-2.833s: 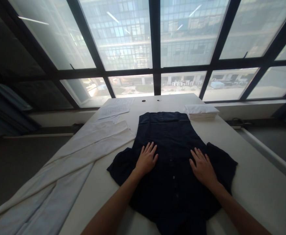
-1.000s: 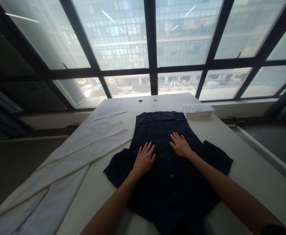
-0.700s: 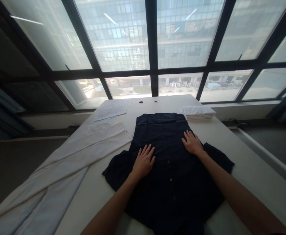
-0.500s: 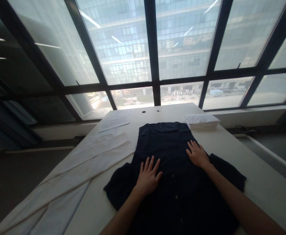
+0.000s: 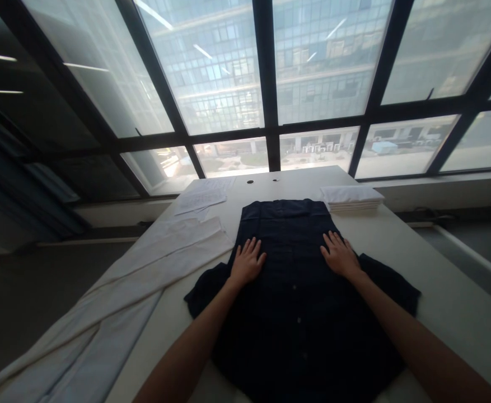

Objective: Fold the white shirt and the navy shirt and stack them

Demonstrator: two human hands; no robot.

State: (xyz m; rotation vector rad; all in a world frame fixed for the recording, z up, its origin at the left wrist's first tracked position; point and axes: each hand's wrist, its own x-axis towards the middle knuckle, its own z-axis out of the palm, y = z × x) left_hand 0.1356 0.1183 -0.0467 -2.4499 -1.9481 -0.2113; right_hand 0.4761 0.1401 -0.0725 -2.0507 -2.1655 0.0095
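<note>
A dark navy button-up shirt (image 5: 289, 268) lies spread on the white table (image 5: 173, 313), its short sleeves out to both sides and a row of small buttons down the middle. Flat on its left side rests my left hand (image 5: 247, 261), fingers spread a little. My right hand (image 5: 340, 255) lies on the shirt's right edge, above the right sleeve, with its fingers stretched out. Both palms press on the cloth without gripping it. The shirt's near end runs out toward the bottom of the view.
Long white cloth pieces (image 5: 144, 280) lie along the table's left side. Printed sheets (image 5: 203, 197) are beyond them. A stack of folded white cloth (image 5: 351, 197) sits at the far right. Large windows (image 5: 228, 84) with dark frames stand behind the table.
My left hand has slid forward and slightly left over the shirt, drawing level with the right. My right hand stays at nearly the same spot on the cloth. The view has tilted slightly down.
</note>
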